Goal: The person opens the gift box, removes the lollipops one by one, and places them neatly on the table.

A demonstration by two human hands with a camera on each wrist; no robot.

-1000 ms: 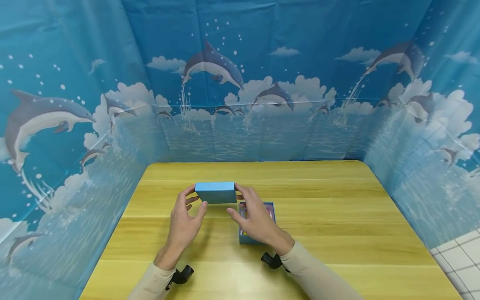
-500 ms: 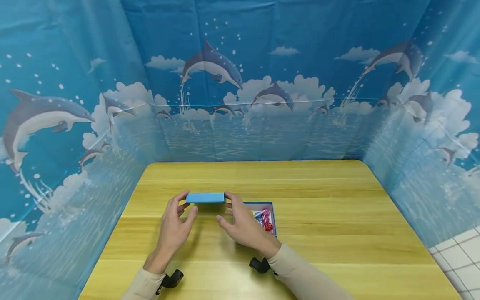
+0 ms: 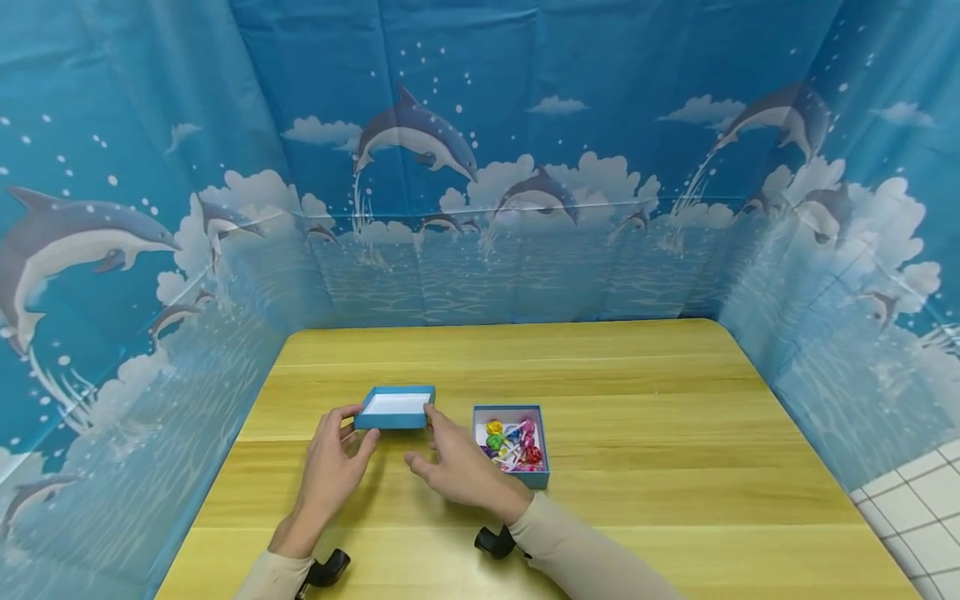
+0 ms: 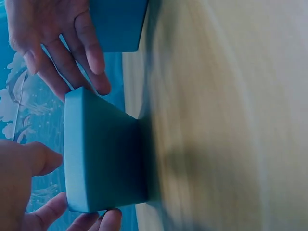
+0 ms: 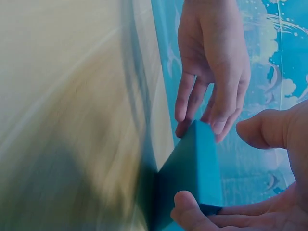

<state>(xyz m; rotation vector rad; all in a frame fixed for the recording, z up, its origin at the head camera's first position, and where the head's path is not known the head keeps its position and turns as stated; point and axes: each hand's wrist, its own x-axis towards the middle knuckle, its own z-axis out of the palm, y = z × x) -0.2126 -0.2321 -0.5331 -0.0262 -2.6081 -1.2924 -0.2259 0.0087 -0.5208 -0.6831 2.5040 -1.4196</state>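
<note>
A shallow blue box lid (image 3: 392, 421) with a white inside faces up between my two hands in the head view. It tilts, with its near side raised off the table. My left hand (image 3: 330, 462) holds its left end, fingertips at the edge and underneath in the left wrist view. At the right end, my right hand (image 3: 461, 462) holds it with bent fingers, its thumb standing apart from the lid in the right wrist view. Right of the lid stands the blue box (image 3: 534, 480), open-topped, with several wrapped lollipops (image 3: 513, 443) inside. My right forearm passes close to its near left corner.
The wood-grain table (image 3: 637, 433) extends to both sides and behind the box. A blue dolphin-print curtain (image 3: 480, 275) encloses its back and sides. White floor tiles (image 3: 918, 512) show beyond the right edge.
Both hands have carried the lid left and down, away from above the box. The lid has tipped over so its white inside now shows. The lollipops have come into fuller view.
</note>
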